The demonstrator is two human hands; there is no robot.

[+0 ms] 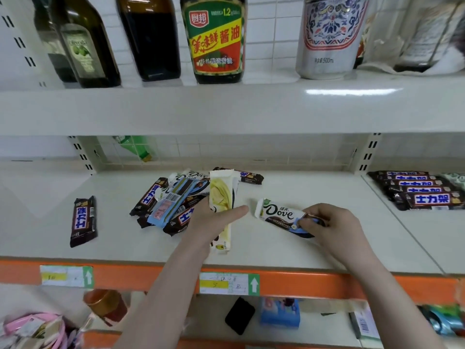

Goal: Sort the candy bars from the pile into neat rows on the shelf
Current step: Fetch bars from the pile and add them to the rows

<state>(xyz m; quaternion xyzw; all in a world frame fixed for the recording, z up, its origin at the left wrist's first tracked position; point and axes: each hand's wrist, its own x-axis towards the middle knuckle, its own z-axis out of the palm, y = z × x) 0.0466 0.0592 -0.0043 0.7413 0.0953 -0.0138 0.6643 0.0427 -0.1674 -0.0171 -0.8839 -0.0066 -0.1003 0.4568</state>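
Gripping a Dove bar [279, 212] by its near end, our right hand [332, 225] keeps it flat on the shelf [327, 187], just right of the pile [181, 200]. Our left hand [211, 220] holds a pale yellow bar [221, 197] at the pile's edge. We see one dark bar [83, 221] lying alone at left, and a neat row [417, 191] at far right.

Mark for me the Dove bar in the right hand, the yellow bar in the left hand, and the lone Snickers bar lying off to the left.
Dove bar [279, 213]: head view, on the white logo end.
Yellow bar [221, 195]: head view, on the upper wrapper.
Lone Snickers bar [83, 221]: head view, on the middle of its label.
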